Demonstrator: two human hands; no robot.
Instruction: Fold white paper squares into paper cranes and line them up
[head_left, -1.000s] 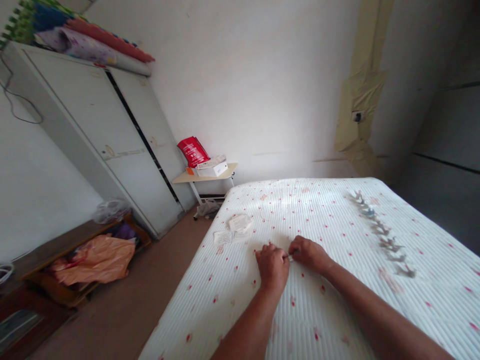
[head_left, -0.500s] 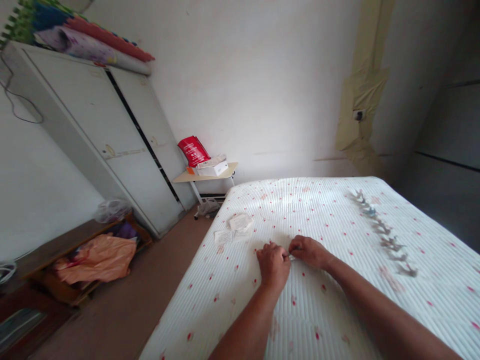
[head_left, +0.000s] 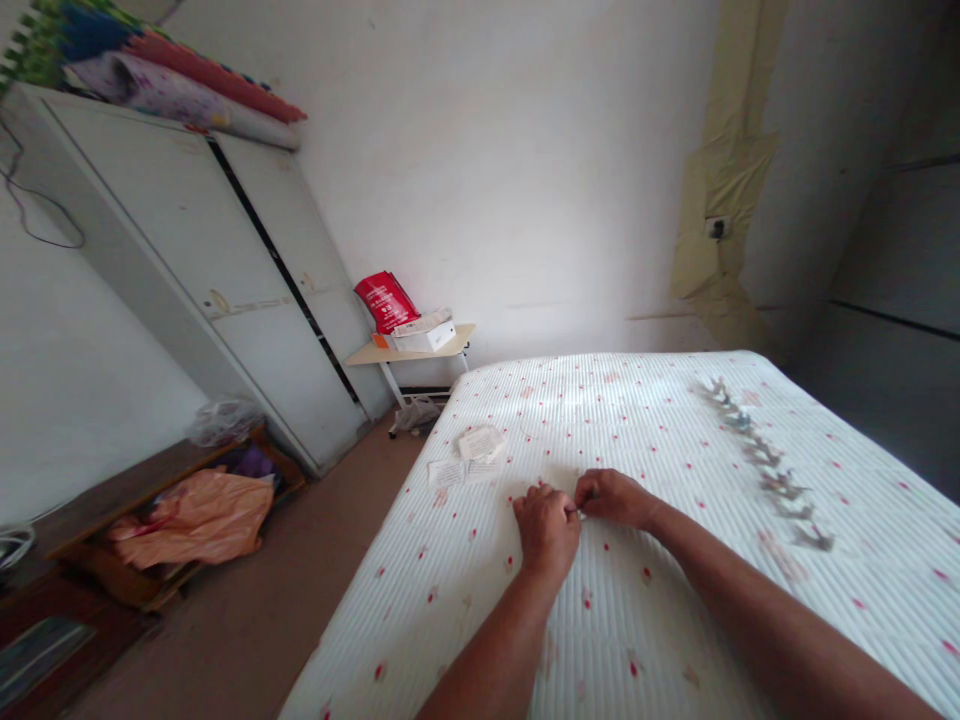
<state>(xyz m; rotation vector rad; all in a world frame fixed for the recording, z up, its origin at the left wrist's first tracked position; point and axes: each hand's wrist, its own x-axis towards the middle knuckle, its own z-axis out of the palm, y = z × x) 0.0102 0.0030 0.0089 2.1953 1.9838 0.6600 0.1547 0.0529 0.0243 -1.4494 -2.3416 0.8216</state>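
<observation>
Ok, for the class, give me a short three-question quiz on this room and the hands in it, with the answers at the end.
1. True or false: the left hand is nearer the paper slips on the white quilted bed than the right hand is.
2. Multiple choice: what sits on the small side table? A) a white box B) a lamp C) a kettle
3. Short answer: on which side of the hands, in this view, does the row of grey-brown items lie on the bed?

Key: 1 true; 2 A; 3 the right side.
</observation>
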